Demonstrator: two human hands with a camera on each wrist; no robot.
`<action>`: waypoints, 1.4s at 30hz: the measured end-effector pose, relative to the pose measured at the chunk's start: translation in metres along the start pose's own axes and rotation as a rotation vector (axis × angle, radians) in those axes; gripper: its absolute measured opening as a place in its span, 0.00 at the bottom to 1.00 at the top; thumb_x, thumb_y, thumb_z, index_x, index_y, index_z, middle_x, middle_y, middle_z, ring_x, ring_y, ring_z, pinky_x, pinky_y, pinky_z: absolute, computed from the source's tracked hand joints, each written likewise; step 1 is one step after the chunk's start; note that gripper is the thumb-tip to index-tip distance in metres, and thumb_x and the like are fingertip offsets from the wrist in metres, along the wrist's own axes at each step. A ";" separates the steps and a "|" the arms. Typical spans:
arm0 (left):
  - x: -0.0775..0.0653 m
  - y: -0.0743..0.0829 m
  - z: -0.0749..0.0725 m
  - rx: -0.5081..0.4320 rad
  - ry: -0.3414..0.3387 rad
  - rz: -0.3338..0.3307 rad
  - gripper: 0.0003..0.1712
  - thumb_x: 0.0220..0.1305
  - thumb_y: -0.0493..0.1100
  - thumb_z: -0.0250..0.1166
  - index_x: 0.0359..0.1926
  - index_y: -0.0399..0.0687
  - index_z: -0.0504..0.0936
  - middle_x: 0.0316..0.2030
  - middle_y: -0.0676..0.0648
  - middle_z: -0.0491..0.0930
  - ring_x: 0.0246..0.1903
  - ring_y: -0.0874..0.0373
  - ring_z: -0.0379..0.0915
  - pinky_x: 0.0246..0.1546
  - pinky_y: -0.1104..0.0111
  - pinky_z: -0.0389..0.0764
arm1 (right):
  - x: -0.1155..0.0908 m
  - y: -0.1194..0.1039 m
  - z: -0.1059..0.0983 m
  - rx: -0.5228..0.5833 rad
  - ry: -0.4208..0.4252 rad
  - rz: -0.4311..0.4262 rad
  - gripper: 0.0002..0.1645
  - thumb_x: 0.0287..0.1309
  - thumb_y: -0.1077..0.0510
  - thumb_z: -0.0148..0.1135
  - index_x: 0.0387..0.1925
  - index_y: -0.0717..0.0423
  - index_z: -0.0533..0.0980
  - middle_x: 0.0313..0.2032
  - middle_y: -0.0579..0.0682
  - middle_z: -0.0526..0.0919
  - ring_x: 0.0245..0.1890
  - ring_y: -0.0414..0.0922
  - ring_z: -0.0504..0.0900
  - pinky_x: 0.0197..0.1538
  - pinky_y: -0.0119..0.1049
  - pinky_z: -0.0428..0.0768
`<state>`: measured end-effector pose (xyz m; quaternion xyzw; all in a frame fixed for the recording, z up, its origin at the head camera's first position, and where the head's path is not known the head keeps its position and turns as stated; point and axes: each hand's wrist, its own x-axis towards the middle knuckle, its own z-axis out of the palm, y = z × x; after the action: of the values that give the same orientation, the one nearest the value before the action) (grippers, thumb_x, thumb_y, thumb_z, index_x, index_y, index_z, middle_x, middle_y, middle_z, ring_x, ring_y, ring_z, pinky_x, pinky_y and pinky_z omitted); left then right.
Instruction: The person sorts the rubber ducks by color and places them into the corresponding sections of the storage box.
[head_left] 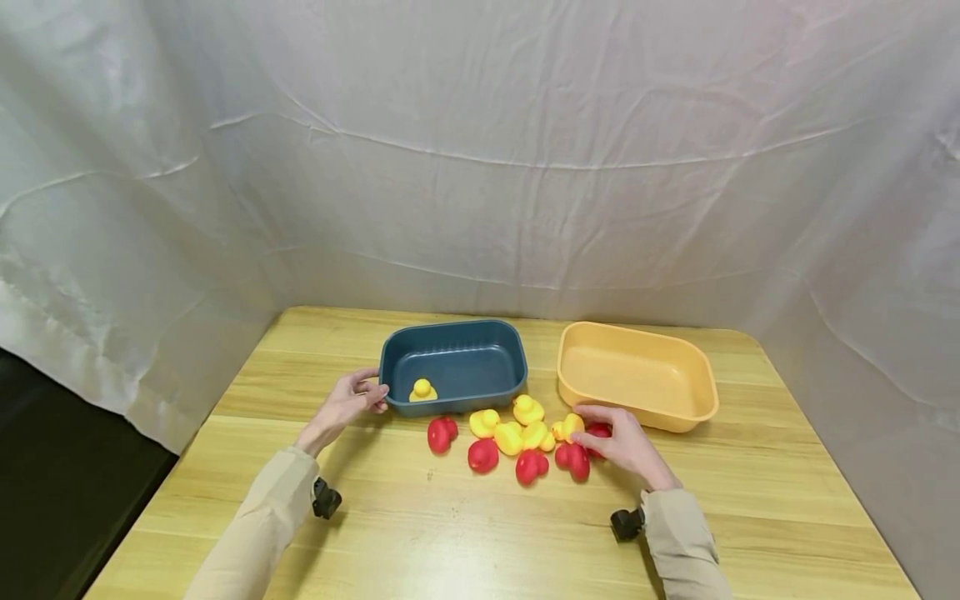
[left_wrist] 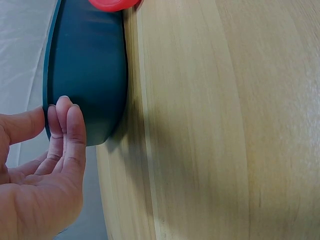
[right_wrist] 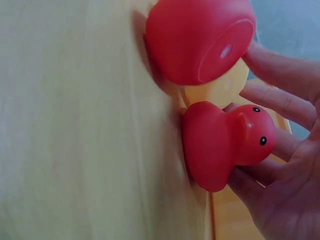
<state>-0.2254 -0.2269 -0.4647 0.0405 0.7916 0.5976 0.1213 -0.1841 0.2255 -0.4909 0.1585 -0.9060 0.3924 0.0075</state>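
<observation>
My left hand [head_left: 351, 400] pinches the rim of a dark blue plastic basin [head_left: 472, 367] at its near left corner. In the left wrist view the thumb lies outside the blue wall [left_wrist: 92, 65] and the fingertips inside. One yellow rubber duck [head_left: 423, 390] sits in that basin. On the right, my right hand [head_left: 628, 447] has thumb and fingers around another yellow rubber duck [head_left: 567, 427]. The right wrist view shows this duck [right_wrist: 217, 93] partly hidden behind a tipped red duck [right_wrist: 200, 40]. A second red duck [right_wrist: 207, 145] stands beneath the palm.
Several yellow ducks [head_left: 508, 437] cluster in the middle of the wooden table [head_left: 420, 533], with several red ducks [head_left: 532, 467] along their near side. A light orange basin [head_left: 637, 367] stands behind my right hand. Pale cloth [head_left: 480, 208] hangs along the back and sides.
</observation>
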 end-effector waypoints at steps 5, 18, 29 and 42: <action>-0.001 0.000 0.001 0.001 0.010 -0.002 0.34 0.73 0.34 0.57 0.71 0.20 0.55 0.36 0.42 0.83 0.30 0.64 0.80 0.43 0.67 0.87 | 0.003 0.000 0.000 -0.061 -0.004 -0.012 0.27 0.54 0.53 0.76 0.53 0.64 0.82 0.44 0.55 0.89 0.43 0.50 0.85 0.52 0.44 0.83; -0.001 0.001 0.002 0.007 0.015 0.003 0.35 0.73 0.34 0.57 0.71 0.19 0.55 0.36 0.43 0.83 0.30 0.63 0.80 0.43 0.65 0.87 | 0.004 0.001 0.004 -0.085 0.023 -0.023 0.25 0.54 0.54 0.76 0.51 0.63 0.83 0.43 0.54 0.89 0.45 0.51 0.86 0.54 0.48 0.82; -0.001 0.001 0.001 -0.009 0.007 0.007 0.34 0.73 0.34 0.57 0.71 0.20 0.55 0.35 0.44 0.83 0.29 0.64 0.80 0.43 0.66 0.87 | 0.000 -0.002 0.005 -0.034 0.085 -0.054 0.27 0.52 0.59 0.77 0.53 0.68 0.81 0.48 0.61 0.88 0.45 0.55 0.88 0.50 0.52 0.85; -0.001 0.001 0.000 -0.004 0.007 0.006 0.34 0.73 0.34 0.57 0.71 0.20 0.55 0.36 0.42 0.83 0.30 0.64 0.80 0.44 0.64 0.87 | 0.005 -0.020 -0.009 0.052 0.043 -0.067 0.29 0.52 0.58 0.77 0.55 0.66 0.80 0.51 0.62 0.86 0.46 0.56 0.88 0.51 0.52 0.86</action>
<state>-0.2245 -0.2268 -0.4641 0.0407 0.7907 0.5996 0.1168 -0.1836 0.2176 -0.4699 0.1804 -0.8894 0.4184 0.0359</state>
